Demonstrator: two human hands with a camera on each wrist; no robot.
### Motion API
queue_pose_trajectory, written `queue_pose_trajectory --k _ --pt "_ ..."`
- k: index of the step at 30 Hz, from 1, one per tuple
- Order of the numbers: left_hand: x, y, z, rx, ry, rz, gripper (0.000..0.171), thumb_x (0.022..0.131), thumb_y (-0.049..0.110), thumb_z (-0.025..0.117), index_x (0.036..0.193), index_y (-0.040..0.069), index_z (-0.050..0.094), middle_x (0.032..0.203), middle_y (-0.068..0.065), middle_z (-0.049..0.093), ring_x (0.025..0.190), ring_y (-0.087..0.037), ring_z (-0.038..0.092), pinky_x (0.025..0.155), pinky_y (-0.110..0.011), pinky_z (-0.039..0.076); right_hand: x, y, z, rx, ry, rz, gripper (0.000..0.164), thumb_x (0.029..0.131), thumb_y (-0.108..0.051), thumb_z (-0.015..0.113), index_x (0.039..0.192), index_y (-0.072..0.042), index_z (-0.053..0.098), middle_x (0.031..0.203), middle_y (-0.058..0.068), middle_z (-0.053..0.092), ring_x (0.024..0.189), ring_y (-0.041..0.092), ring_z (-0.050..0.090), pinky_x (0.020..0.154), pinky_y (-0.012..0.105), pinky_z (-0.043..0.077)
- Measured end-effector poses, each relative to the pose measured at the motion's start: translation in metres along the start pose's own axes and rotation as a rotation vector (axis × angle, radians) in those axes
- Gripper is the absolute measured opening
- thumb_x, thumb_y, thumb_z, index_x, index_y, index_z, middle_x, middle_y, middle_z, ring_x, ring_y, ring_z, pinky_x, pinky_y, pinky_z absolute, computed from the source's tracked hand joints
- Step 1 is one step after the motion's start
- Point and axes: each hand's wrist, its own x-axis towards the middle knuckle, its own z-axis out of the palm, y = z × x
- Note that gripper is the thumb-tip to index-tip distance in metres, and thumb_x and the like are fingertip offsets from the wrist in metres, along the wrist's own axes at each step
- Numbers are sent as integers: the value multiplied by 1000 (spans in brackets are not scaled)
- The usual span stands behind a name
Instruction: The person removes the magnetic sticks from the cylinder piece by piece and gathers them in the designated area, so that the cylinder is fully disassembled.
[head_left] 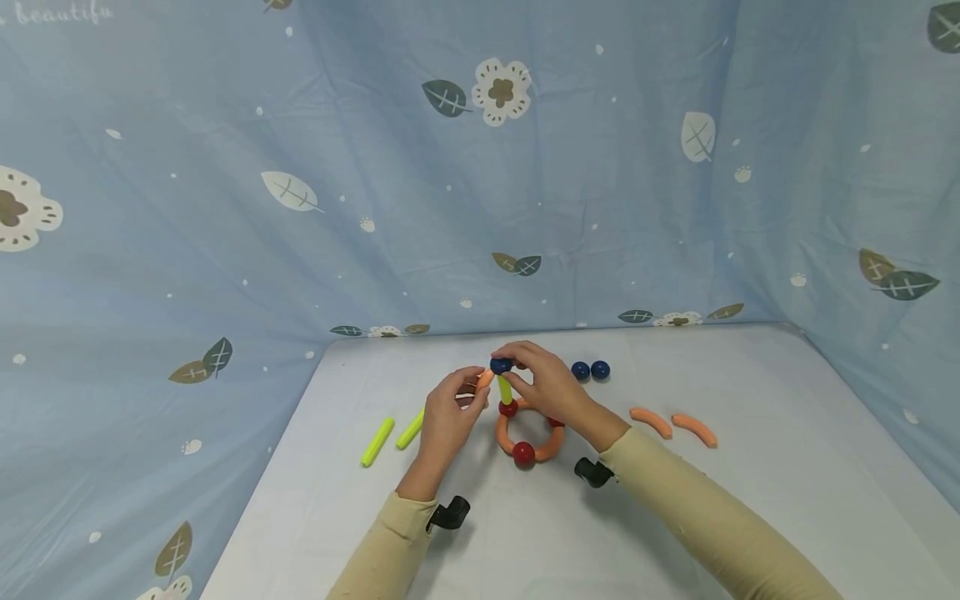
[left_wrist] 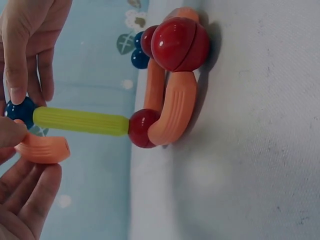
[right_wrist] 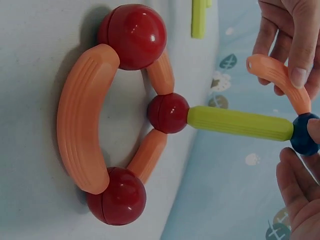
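Note:
My right hand [head_left: 546,379] pinches a blue ball [head_left: 500,366] at the top of an upright yellow-green rod [head_left: 506,390]. Between the fingers and thumb of my left hand [head_left: 450,410] is a curved orange rod [right_wrist: 280,75], its end right at the blue ball. The yellow-green rod's lower end meets a red ball [left_wrist: 144,128]. That ball belongs to a ring on the table, made of curved orange rods [right_wrist: 82,120] and red balls [head_left: 524,454]. Part of the ring's far right side is hidden behind my right hand and wrist in the head view.
Two blue balls [head_left: 591,371] lie behind my right hand. To the right are two loose curved orange rods [head_left: 694,430]. Two yellow-green rods [head_left: 377,442] lie on the left of the white table [head_left: 300,517]. A patterned blue curtain [head_left: 420,183] hangs behind.

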Motion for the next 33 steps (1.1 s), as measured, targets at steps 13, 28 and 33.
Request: queue_pose_trajectory --k 13,28,33 --pt "-3 4 -4 5 24 53 32 94 11 74 126 12 71 110 -3 72 95 -14 72 78 -26 60 0 -1 3 -47 18 2 40 93 -8 75 131 -14 65 134 3 64 107 19 68 92 37 57" --pt "-9 -11 -8 108 49 -22 29 94 17 76 122 14 73 99 -1 74 88 -14 71 74 -27 60 -2 -1 3 -44 25 -2 37 94 -8 74 130 -12 66 132 4 65 105 23 67 90 40 57" --pt "-17 -19 -11 123 14 -66 29 92 17 78 121 15 74 99 -2 73 88 -16 71 75 -30 61 -2 -2 2 -49 26 -9 37 94 -8 73 130 -13 66 132 3 65 104 21 67 90 38 57"
